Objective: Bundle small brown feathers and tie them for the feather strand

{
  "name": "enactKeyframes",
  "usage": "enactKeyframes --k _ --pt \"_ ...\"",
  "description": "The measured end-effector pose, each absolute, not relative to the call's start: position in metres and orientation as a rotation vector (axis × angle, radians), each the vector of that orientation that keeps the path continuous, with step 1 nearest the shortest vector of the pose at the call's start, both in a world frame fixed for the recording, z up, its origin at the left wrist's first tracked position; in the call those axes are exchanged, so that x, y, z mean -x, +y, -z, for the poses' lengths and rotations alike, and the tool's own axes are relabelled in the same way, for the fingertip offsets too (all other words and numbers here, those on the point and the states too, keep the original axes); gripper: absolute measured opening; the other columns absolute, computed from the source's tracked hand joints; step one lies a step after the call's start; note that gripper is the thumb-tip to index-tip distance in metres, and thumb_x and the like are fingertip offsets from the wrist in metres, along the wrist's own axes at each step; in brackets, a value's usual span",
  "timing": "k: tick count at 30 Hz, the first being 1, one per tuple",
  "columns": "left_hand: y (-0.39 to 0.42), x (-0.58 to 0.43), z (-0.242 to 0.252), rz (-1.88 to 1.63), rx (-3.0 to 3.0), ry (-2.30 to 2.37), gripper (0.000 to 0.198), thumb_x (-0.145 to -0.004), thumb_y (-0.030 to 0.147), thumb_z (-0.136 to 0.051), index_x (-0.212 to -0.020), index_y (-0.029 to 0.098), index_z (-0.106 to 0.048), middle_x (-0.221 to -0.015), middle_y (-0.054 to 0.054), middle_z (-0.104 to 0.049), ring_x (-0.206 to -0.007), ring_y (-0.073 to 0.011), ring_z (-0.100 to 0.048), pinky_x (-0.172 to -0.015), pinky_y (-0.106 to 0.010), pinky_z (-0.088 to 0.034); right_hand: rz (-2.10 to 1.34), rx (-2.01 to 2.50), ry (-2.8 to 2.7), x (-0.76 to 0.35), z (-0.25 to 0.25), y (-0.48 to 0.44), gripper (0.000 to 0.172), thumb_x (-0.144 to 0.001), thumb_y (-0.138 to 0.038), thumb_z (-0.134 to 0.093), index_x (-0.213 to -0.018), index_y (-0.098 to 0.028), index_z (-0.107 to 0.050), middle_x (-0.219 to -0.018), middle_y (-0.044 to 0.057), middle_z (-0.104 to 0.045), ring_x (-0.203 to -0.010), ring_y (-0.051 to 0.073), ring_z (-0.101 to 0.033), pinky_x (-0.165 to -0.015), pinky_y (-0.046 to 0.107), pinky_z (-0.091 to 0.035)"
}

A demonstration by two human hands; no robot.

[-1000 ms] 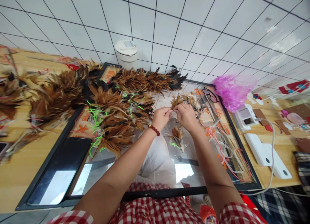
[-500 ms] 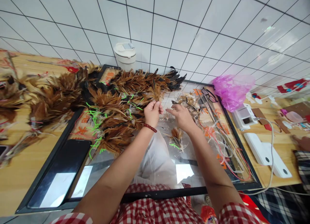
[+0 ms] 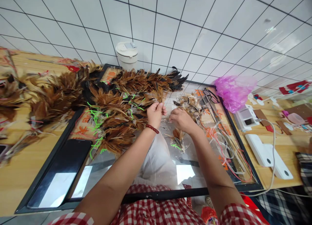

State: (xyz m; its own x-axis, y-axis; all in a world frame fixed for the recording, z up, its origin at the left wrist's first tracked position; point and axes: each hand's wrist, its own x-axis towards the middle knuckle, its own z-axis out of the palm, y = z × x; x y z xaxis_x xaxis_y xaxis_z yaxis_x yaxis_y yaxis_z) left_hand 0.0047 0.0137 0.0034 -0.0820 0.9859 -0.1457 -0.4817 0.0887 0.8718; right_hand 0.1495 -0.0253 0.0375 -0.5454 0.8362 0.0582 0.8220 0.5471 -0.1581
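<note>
My left hand (image 3: 155, 113), with a dark red bead bracelet on its wrist, is closed in a pinch on a small bunch of brown feathers (image 3: 159, 93) that fans out above the fingers. Just right of it, my right hand (image 3: 180, 119) has its fingers curled together; whatever they pinch is too small to make out. A loose pile of pale and brown feathers (image 3: 191, 105) lies beyond the right hand. Nearer to me, a small feather tuft (image 3: 177, 139) with a green tie rests on the glass. Feather bundles (image 3: 114, 121) with bright green ties lie to the left.
A black-framed glass panel (image 3: 165, 194) covers the work area. On it lie a phone (image 3: 58, 173), glasses (image 3: 211, 95) and tangled ties (image 3: 226, 143). A white cup (image 3: 126, 54) stands by the tiled wall. Right are a pink plastic bag (image 3: 231, 92) and white devices (image 3: 268, 156).
My right hand has drawn its fingers in from a stretched pose and come slightly nearer to me. The left hand keeps its pinch on the feathers, shifted slightly right.
</note>
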Motion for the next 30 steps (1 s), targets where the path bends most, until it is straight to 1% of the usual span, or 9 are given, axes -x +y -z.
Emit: enactKeyframes --k 4,7,11,15,17,20,25,28,30 --pt "0.012 -0.005 -0.007 -1.359 -0.682 0.972 0.022 -0.076 0.032 -0.066 -0.07 0.013 -0.057 -0.059 0.001 -0.061 -0.045 -0.0065 -0.055 -0.046 -0.019 -0.047 -0.146 1.557 -2.507 -0.145 -0.038 -0.026 0.018 -0.088 -0.014 -0.043 -0.094 -0.016 -0.06 -0.092 0.009 -0.063 -0.086 0.02 -0.053 -0.079 0.03 -0.037" --pt "0.009 -0.007 -0.011 -1.284 -0.69 0.951 0.022 -0.076 0.03 -0.068 -0.069 0.012 -0.058 -0.063 -0.002 -0.064 -0.048 -0.0081 -0.058 -0.048 -0.021 -0.049 -0.157 1.575 -2.333 -0.148 -0.043 -0.025 0.02 -0.09 -0.016 -0.041 -0.096 -0.017 -0.06 -0.087 0.008 -0.064 -0.081 0.02 -0.055 -0.077 0.03 -0.039" --pt "0.005 -0.009 -0.012 -1.157 -0.709 0.911 0.019 -0.077 0.026 -0.068 -0.068 0.012 -0.06 -0.062 -0.003 -0.065 -0.05 -0.0109 -0.062 -0.048 -0.021 -0.05 -0.27 1.397 -2.209 -0.152 -0.047 -0.026 0.027 -0.09 -0.016 -0.038 -0.097 -0.019 -0.063 -0.095 0.008 -0.066 -0.089 0.018 -0.059 -0.081 0.029 -0.043" --pt "0.003 -0.009 -0.012 -1.08 -0.719 0.865 0.017 -0.076 0.024 -0.069 -0.068 0.011 -0.061 -0.065 -0.005 -0.067 -0.053 -0.0126 -0.064 -0.049 -0.023 -0.051 -0.376 1.386 -2.031 -0.152 -0.046 -0.026 0.023 -0.088 -0.017 -0.043 -0.102 -0.02 -0.061 -0.095 0.006 -0.068 -0.089 0.018 -0.062 -0.082 0.03 -0.046" --pt "0.002 -0.008 -0.014 -1.056 -0.718 0.853 0.017 -0.075 0.024 -0.07 -0.069 0.011 -0.062 -0.067 -0.006 -0.068 -0.054 -0.0133 -0.064 -0.049 -0.023 -0.051 -0.45 1.374 -1.938 -0.152 -0.044 -0.025 0.022 -0.087 -0.018 -0.046 -0.105 -0.02 -0.059 -0.093 0.005 -0.068 -0.086 0.017 -0.064 -0.08 0.03 -0.047" --pt "0.0 -0.007 -0.017 -1.014 -0.7 0.85 0.016 -0.075 0.023 -0.07 -0.07 0.011 -0.062 -0.068 -0.006 -0.069 -0.055 -0.0142 -0.065 -0.048 -0.022 -0.051 -0.5 1.363 -1.841 -0.154 -0.041 -0.024 0.02 -0.085 -0.02 -0.049 -0.103 -0.019 -0.058 -0.088 0.005 -0.068 -0.081 0.017 -0.064 -0.077 0.03 -0.048" --pt "-0.002 -0.009 -0.018 -0.977 -0.695 0.861 0.014 -0.074 0.021 -0.07 -0.07 0.01 -0.064 -0.066 -0.007 -0.069 -0.053 -0.0127 -0.064 -0.048 -0.022 -0.051 -0.43 1.387 -1.822 -0.153 -0.04 -0.024 0.018 -0.083 -0.021 -0.052 -0.099 -0.019 -0.06 -0.087 0.004 -0.068 -0.08 0.016 -0.064 -0.078 0.029 -0.048" --pt "-0.002 -0.012 -0.013 -1.016 -0.727 0.848 0.013 -0.071 0.019 -0.072 -0.067 0.009 -0.065 -0.062 -0.005 -0.067 -0.052 -0.011 -0.062 -0.051 -0.022 -0.052 -0.356 1.448 -1.886 -0.151 -0.042 -0.025 0.018 -0.083 -0.019 -0.052 -0.097 -0.02 -0.061 -0.086 0.004 -0.069 -0.081 0.017 -0.064 -0.078 0.029 -0.047" --pt "-0.001 -0.013 -0.01 -1.04 -0.77 0.86 0.013 -0.07 0.019 -0.073 -0.066 0.009 -0.065 -0.058 -0.003 -0.064 -0.049 -0.009 -0.059 -0.05 -0.021 -0.05 -0.309 1.472 -1.919 -0.15 -0.042 -0.026 0.018 -0.082 -0.019 -0.052 -0.098 -0.02 -0.062 -0.085 0.004 -0.069 -0.081 0.018 -0.064 -0.078 0.03 -0.047"
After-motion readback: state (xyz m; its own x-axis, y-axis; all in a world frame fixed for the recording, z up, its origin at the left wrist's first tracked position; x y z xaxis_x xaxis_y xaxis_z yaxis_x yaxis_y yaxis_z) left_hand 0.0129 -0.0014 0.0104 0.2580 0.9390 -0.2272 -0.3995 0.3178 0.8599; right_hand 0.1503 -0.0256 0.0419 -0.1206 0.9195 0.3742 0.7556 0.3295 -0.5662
